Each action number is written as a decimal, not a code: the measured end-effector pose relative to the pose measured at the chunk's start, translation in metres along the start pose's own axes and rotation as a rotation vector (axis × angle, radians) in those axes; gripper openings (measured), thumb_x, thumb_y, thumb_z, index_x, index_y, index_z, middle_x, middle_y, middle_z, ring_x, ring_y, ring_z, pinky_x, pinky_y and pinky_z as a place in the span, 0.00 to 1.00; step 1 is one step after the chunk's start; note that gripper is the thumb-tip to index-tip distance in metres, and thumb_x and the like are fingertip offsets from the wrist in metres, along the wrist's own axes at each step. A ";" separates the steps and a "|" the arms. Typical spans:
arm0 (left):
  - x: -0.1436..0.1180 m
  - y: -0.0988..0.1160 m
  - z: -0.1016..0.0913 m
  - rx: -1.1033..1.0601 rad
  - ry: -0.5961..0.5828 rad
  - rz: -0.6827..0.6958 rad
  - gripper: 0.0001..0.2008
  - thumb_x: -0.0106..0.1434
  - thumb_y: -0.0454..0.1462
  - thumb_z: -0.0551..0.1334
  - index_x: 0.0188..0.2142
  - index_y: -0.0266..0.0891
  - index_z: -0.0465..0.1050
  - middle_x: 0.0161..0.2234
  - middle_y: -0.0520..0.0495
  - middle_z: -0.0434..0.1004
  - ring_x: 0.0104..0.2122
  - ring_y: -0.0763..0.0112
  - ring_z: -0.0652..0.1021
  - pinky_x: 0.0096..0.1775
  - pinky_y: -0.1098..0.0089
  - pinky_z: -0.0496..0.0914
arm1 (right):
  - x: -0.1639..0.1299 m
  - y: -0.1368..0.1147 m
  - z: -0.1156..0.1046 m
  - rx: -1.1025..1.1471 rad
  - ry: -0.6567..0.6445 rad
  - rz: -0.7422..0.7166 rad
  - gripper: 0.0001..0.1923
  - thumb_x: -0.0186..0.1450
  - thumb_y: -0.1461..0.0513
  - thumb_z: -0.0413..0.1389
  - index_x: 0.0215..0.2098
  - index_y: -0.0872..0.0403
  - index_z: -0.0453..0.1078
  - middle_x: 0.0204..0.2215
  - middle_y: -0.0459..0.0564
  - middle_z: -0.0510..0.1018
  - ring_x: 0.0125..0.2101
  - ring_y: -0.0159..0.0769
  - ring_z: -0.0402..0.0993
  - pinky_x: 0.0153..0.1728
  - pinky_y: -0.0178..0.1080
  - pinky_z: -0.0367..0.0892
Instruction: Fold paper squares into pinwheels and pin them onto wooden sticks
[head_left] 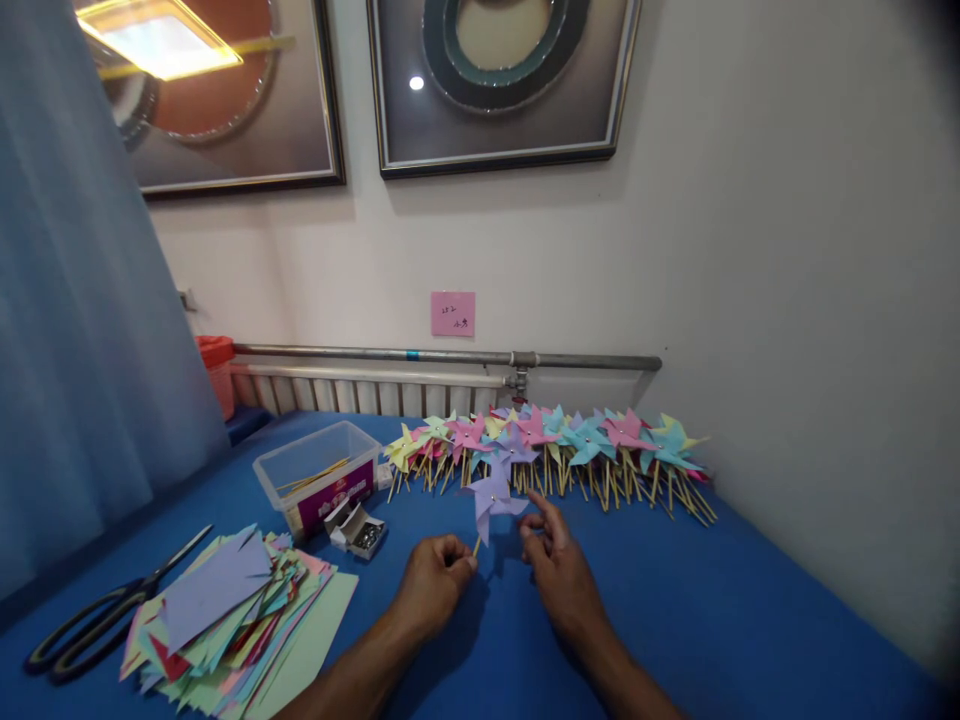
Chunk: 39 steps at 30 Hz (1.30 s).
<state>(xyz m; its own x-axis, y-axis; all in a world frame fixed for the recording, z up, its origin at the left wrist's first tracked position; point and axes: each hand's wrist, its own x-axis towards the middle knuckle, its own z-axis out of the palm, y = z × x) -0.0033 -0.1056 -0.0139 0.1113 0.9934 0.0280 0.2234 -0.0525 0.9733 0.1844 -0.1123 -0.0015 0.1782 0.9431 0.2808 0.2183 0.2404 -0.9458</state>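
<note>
A lilac paper pinwheel (493, 497) on a thin wooden stick stands upright in front of me. My left hand (437, 580) is closed on its stick, just below the paper blades. Close to the right-hand blade is my right hand (553, 560), its index finger stretched out and the other fingers loosely curled. Whether that fingertip touches the blade I cannot tell; nothing shows in this hand. Behind the held pinwheel lies a long row of finished-looking pinwheels (589, 440) in pink, blue, yellow and lilac, their sticks pointing toward me.
On the left, a pile of coloured paper (225, 610) lies beside black-handled scissors (124, 610). A clear plastic box (319, 475) holds thin sticks. In front of it, a small opened box (360, 530) contains metal pins. Wall pipes (450, 355) run behind the blue table (697, 610).
</note>
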 end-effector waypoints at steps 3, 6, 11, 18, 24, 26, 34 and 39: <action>0.000 0.003 -0.002 0.012 0.032 -0.018 0.07 0.57 0.37 0.62 0.25 0.38 0.68 0.18 0.57 0.61 0.19 0.77 0.61 0.24 0.72 0.53 | -0.005 -0.003 0.001 -0.071 -0.018 -0.044 0.21 0.65 0.51 0.54 0.51 0.50 0.73 0.36 0.50 0.79 0.27 0.37 0.71 0.29 0.38 0.66; 0.002 0.005 -0.005 -0.001 0.062 -0.031 0.08 0.57 0.38 0.63 0.25 0.38 0.68 0.17 0.57 0.60 0.19 0.77 0.60 0.24 0.72 0.52 | -0.010 -0.007 0.004 -0.146 -0.076 -0.135 0.13 0.65 0.53 0.55 0.39 0.51 0.76 0.32 0.50 0.79 0.32 0.41 0.74 0.35 0.40 0.67; 0.004 0.002 -0.004 -0.057 0.055 -0.030 0.09 0.56 0.40 0.64 0.25 0.38 0.68 0.16 0.58 0.60 0.18 0.77 0.59 0.23 0.72 0.51 | -0.010 -0.003 0.008 -0.092 -0.052 -0.058 0.18 0.66 0.49 0.53 0.45 0.52 0.72 0.30 0.49 0.77 0.27 0.39 0.72 0.28 0.38 0.66; 0.001 0.003 0.000 -0.093 0.051 -0.043 0.12 0.52 0.44 0.65 0.24 0.39 0.68 0.15 0.57 0.61 0.17 0.77 0.60 0.22 0.72 0.51 | -0.014 -0.005 0.006 -0.151 -0.170 -0.120 0.18 0.68 0.48 0.52 0.41 0.51 0.73 0.32 0.48 0.77 0.31 0.38 0.72 0.34 0.38 0.67; -0.001 0.014 0.000 -0.213 -0.041 -0.073 0.14 0.47 0.46 0.66 0.23 0.40 0.67 0.14 0.56 0.64 0.15 0.77 0.61 0.22 0.72 0.53 | -0.015 -0.004 0.013 -0.085 -0.230 0.032 0.20 0.69 0.46 0.48 0.29 0.51 0.65 0.21 0.42 0.69 0.22 0.32 0.64 0.24 0.34 0.59; -0.003 0.016 0.001 -0.254 -0.075 -0.078 0.15 0.46 0.47 0.66 0.22 0.40 0.66 0.14 0.55 0.66 0.15 0.77 0.63 0.22 0.72 0.54 | -0.018 -0.002 0.018 -0.052 -0.265 0.051 0.20 0.68 0.46 0.49 0.28 0.50 0.64 0.19 0.41 0.66 0.20 0.31 0.61 0.23 0.34 0.57; -0.004 0.012 0.007 -0.293 -0.110 -0.095 0.18 0.46 0.49 0.69 0.22 0.40 0.66 0.15 0.54 0.66 0.15 0.77 0.64 0.22 0.72 0.55 | -0.030 0.001 0.031 0.024 -0.286 0.069 0.17 0.66 0.48 0.52 0.28 0.50 0.63 0.19 0.39 0.65 0.21 0.31 0.62 0.24 0.34 0.58; -0.004 0.008 0.009 -0.321 -0.137 -0.091 0.20 0.45 0.51 0.70 0.22 0.40 0.66 0.14 0.54 0.65 0.15 0.77 0.64 0.22 0.72 0.54 | -0.029 0.008 0.033 0.036 -0.262 0.090 0.17 0.66 0.47 0.53 0.28 0.50 0.63 0.18 0.38 0.64 0.19 0.30 0.59 0.23 0.34 0.57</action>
<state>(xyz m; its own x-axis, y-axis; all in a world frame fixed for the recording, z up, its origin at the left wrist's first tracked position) 0.0070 -0.1106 -0.0084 0.2381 0.9686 -0.0717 -0.0746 0.0918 0.9930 0.1495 -0.1302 -0.0220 -0.0596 0.9871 0.1483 0.1782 0.1567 -0.9714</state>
